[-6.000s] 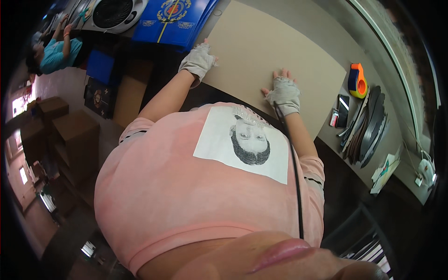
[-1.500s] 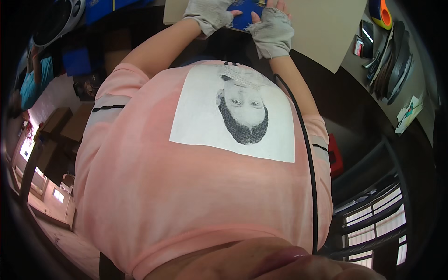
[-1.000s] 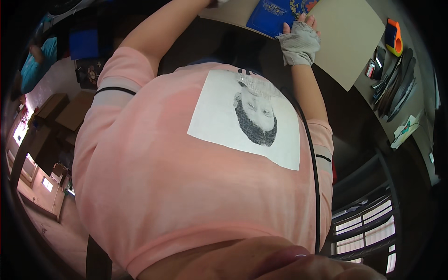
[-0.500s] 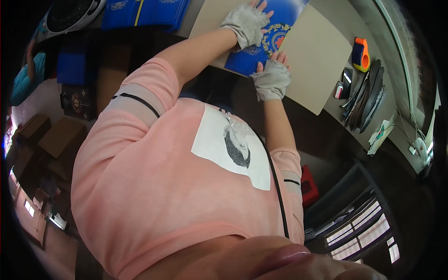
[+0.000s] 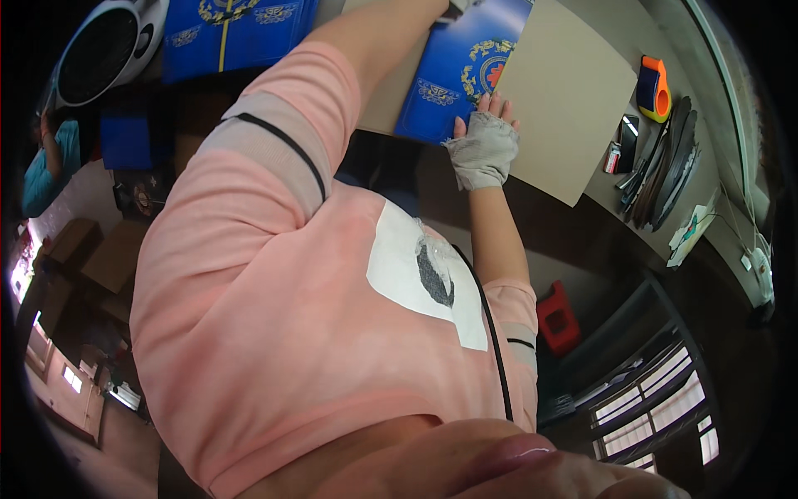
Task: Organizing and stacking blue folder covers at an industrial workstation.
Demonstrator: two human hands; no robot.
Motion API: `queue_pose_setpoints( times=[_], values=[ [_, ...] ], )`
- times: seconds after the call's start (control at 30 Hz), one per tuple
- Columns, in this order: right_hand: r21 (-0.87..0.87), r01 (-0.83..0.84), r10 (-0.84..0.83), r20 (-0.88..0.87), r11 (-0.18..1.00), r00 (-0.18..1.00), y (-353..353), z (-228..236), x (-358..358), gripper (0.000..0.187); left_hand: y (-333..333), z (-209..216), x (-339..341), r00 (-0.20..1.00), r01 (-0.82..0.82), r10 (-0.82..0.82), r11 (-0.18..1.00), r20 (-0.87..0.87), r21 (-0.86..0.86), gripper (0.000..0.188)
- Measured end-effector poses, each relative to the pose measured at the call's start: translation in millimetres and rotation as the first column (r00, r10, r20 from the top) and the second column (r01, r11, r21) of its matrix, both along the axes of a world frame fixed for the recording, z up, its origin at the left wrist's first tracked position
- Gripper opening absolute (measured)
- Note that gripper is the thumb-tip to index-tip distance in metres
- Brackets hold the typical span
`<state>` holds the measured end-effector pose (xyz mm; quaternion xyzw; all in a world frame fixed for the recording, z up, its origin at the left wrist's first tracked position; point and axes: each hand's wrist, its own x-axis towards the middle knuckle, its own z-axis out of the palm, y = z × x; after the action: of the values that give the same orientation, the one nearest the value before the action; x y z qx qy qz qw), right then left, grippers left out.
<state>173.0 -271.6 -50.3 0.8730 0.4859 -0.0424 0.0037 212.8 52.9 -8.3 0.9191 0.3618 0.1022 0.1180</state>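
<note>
A glossy blue printed sheet [image 5: 432,79] with gold ornaments and a red emblem lies over a large beige cardboard [image 5: 565,100] at the table's near side. My right hand [image 5: 485,145], in a grey fingerless glove, rests flat with fingers stretched out at the sheet's near right edge, where it meets the bare cardboard. At the top of the picture my left hand [image 5: 457,8] reaches away over the sheet's far part. Only a bit of its glove shows; the fingers are cut off by the frame edge.
More blue printed pieces [image 5: 237,37] with a yellow stripe lie at the upper left, beside a round white-and-black fan [image 5: 100,51]. To the right are an orange tape dispenser [image 5: 654,90], a phone [image 5: 628,141], a lighter [image 5: 613,158] and dark strips [image 5: 663,170]. A red stool [image 5: 559,318] stands lower right.
My left hand has slid away up the blue sheet, nearly out of the picture, uncovering its middle. My right hand stays at the sheet's near right edge. The view has shifted slightly.
</note>
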Motion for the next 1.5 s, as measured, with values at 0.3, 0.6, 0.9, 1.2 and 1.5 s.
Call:
queue_pose_setpoints(
  times=[0.3,0.6,0.9,1.2,1.5],
  values=[
    [0.021,-0.001,0.002,-0.071,1.000,0.997,-2.6,-1.3,-1.5,0.071,40.4,-7.5,39.4,0.999,0.010,-0.003,0.988,-0.048,0.152,0.064],
    [0.095,-0.006,0.009,-0.032,0.995,0.999,-6.4,-6.4,2.4,0.071,-83.2,1.8,-72.7,0.977,0.157,-0.121,0.966,-0.177,0.207,0.063],
    [0.134,-0.018,0.023,-0.037,0.991,0.999,-9.5,-14.2,5.5,0.074,-187.4,-57.2,-198.1,0.965,-0.039,0.083,0.983,-0.248,0.177,0.067],
    [0.083,-0.023,0.034,-0.141,0.996,0.989,-6.6,-6.3,6.4,0.077,-75.4,-27.7,-60.7,0.949,-0.266,0.283,0.955,-0.140,0.129,0.071],
    [-0.040,0.024,-0.033,-0.239,0.999,0.970,-8.8,3.4,9.0,0.079,60.5,-11.6,82.3,0.980,-0.101,0.125,0.982,-0.152,0.160,0.072]
  ],
)
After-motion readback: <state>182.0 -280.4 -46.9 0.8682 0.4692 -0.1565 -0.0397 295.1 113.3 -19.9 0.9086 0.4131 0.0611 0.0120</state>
